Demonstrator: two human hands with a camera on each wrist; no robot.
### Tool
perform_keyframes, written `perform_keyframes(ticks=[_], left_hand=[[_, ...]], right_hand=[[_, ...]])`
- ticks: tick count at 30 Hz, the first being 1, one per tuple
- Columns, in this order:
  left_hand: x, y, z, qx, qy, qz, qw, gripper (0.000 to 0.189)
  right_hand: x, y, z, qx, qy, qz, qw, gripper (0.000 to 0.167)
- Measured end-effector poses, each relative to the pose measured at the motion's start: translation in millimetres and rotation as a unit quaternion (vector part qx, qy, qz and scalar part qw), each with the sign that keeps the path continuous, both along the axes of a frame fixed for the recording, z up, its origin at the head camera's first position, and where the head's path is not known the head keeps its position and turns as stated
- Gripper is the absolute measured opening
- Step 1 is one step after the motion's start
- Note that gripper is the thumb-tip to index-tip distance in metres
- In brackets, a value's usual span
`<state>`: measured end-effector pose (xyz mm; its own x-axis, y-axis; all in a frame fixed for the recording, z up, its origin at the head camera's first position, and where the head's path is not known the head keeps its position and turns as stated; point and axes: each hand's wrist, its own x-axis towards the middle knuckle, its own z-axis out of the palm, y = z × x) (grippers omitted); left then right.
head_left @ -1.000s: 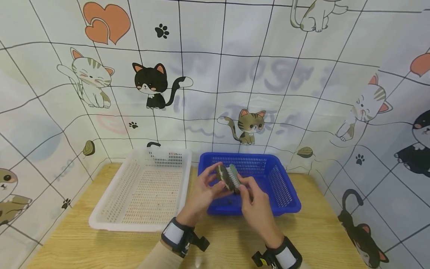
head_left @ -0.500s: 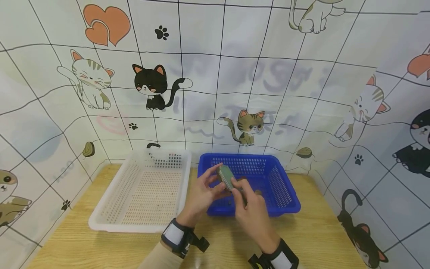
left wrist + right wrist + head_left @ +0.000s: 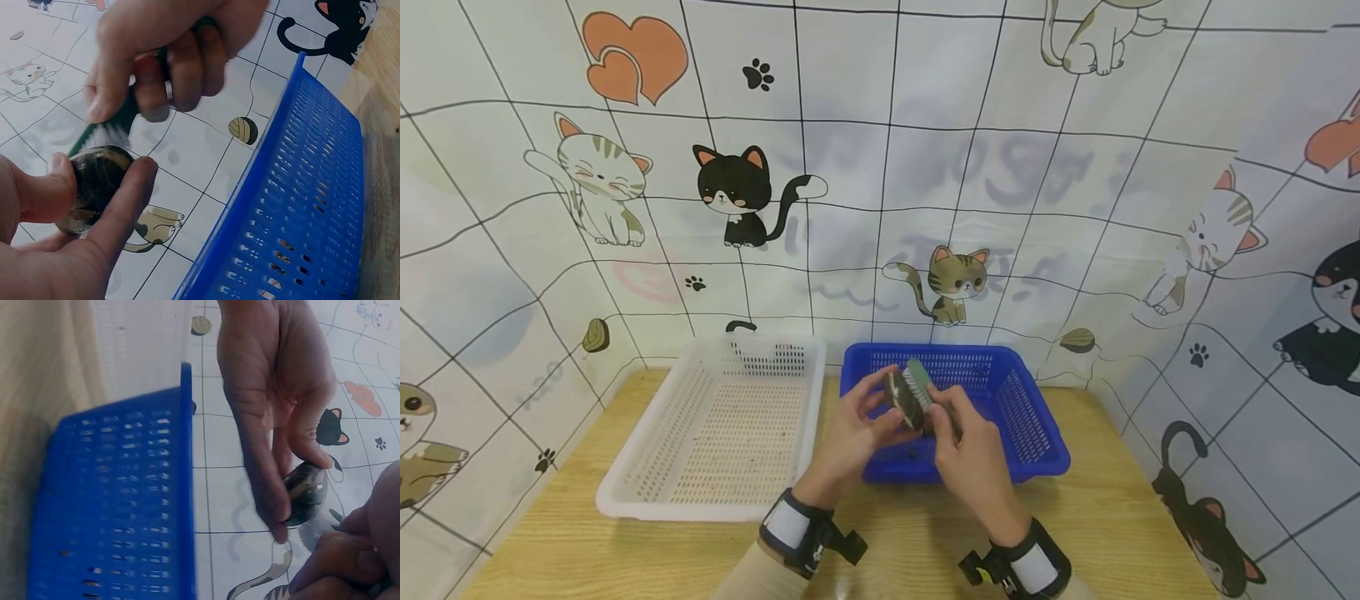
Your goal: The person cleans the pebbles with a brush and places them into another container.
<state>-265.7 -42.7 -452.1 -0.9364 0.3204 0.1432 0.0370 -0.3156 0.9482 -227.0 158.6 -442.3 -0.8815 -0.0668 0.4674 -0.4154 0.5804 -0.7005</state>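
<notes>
My left hand (image 3: 856, 433) holds a dark, glossy, rounded clam (image 3: 99, 178) with brown streaks between thumb and fingers. My right hand (image 3: 976, 454) grips a small green scrubbing brush (image 3: 917, 377), its pale bristles against or very near the clam's edge. Both hands are over the front of the blue basket (image 3: 1051, 454). In the right wrist view, the clam (image 3: 305, 495) shows between the left thumb and fingertips, while the right fingers hide most of the brush. The left wrist view shows the right fingers curled round the green handle.
To the left of the blue basket stands a white perforated basket (image 3: 613, 492) with small dark specks on its bottom. Both sit on a wooden table (image 3: 895, 542). A cat-print sheet (image 3: 850, 183) hangs behind and at the sides.
The brush goes over the clam toward the left half a second ago, then comes back right and tilts, baring the clam's dark face again. The left hand stays nearly still.
</notes>
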Motion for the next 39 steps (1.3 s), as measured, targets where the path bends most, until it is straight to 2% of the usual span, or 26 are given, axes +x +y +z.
perform_keyframes(ticks=[3,6,9,13,18,23,28,32,35,39], left_hand=[[-1.0,-1.3,1.8,0.022,-0.009,0.008,0.9997,0.07],[-2.5,-3.2,2.1,0.035,-0.014,0.02,0.9991,0.071],[-3.8,-4.7,0.4,0.036,-0.015,0.03,0.9988,0.069],[-3.7,-4.2,-0.9,0.025,-0.023,0.037,0.9987,0.067],[-1.6,-1.9,-2.6,-0.016,-0.022,0.036,0.999,0.07],[1.1,-1.0,-2.4,-0.048,-0.013,0.033,0.9982,0.075],[1.7,0.4,0.4,-0.035,0.006,0.01,0.9993,0.073],[1.9,0.5,1.5,-0.029,0.015,-0.001,0.9995,0.073],[1.5,-0.4,1.1,-0.03,0.015,-0.002,0.9994,0.074],[0.6,-1.4,0.6,-0.038,0.012,0.005,0.9992,0.077]], right_hand=[[7.2,1,-4.2,-0.016,-0.024,0.003,0.9996,0.015],[14.5,0,-11.2,-0.013,-0.009,0.002,0.9999,0.015],[19.9,-4,-17.6,0.004,0.05,0.006,0.9987,0.015],[20.8,-12,-17.7,0.043,0.127,0.005,0.9909,0.019],[14.0,-17,-6.7,0.1,0.172,-0.008,0.98,0.024],[5.0,-14,4.6,0.125,0.154,-0.025,0.9798,0.022],[1.5,-6,8.8,0.104,0.11,-0.028,0.9881,0.017],[6.6,-3,9.1,0.085,0.085,-0.025,0.9924,0.016],[12.6,-4,9.2,0.106,0.096,-0.025,0.9894,0.019],[16.7,-8,11.4,0.149,0.143,-0.02,0.9783,0.023]])
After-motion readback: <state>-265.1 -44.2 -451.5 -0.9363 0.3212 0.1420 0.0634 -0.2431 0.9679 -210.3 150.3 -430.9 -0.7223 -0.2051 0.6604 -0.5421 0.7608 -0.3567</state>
